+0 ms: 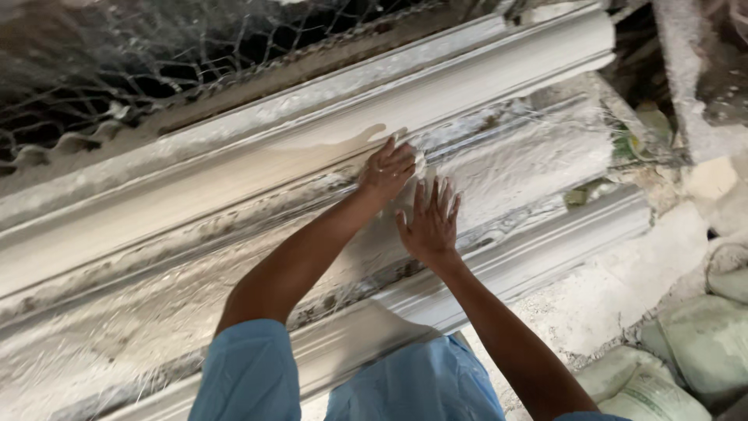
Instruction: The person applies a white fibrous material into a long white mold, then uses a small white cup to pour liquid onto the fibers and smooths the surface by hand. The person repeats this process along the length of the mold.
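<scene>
1. The thing in hand is the wet plaster layer (pixel 506 168) with stringy fibre in it, spread over the long moulding form (pixel 257 168) that runs diagonally from lower left to upper right of the frame. The patch I'm on sits just right of centre, in the trough between two ridges.
2. My left hand (pixel 387 170) is bunched up, fingers pressed together on a small white lump of plaster (pixel 420 164) against the form. Can't quite tell whether it's pinching or just pushing the lump.
3. My right hand (pixel 430 222) lies flat and spread, palm down on the fibre layer just below the left one, holding nothing.
4. Handling guess: this stuff looks soft, slick and easy to tear while wet. I'd say press and smooth with a flat palm, no lifting by the edges. The hardened ridges look stiff but likely brittle.
5. Further out: wire mesh (pixel 156 47) at upper left, filled sacks (pixel 686 351) at lower right, my blue sleeve (pixel 249 374) at the bottom.
</scene>
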Tool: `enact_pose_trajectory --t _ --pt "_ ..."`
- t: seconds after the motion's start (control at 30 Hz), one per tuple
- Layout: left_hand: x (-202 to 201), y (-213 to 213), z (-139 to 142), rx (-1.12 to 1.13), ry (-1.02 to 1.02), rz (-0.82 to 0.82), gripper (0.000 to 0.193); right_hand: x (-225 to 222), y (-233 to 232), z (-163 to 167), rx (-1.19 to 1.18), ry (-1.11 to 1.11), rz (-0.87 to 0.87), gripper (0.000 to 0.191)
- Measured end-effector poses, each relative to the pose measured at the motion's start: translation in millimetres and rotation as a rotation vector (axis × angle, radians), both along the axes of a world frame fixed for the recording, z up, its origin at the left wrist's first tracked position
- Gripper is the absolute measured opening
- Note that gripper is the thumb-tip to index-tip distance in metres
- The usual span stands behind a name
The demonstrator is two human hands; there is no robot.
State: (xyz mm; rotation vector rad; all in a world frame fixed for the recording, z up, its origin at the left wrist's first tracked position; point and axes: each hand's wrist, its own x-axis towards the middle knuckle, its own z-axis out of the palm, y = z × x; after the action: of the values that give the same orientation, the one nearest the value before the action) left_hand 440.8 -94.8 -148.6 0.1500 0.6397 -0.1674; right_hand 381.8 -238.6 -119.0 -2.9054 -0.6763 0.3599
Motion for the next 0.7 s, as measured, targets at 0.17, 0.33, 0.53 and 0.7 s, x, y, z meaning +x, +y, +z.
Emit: enact_pose_trajectory --t 0.17,0.33,0.53,0.7 --pt "29 -36 14 -0.016 -0.031 -0.001 0.065 26 -37 3 0.058 -0.047 -0.034 0.082" --pt "50 -61 33 -2.338 0.518 1.524 0.049 48 -70 8 0.057 -0.066 -0.052 0.077" --pt "90 -98 48 -2.467 0.667 1.538 0.051 84 -135 11 0.096 -0.103 -0.066 0.074" --pt "130 -139 38 -2.537 0.637 1.481 0.048 132 -198 6 0.148 -0.101 -0.074 0.070"
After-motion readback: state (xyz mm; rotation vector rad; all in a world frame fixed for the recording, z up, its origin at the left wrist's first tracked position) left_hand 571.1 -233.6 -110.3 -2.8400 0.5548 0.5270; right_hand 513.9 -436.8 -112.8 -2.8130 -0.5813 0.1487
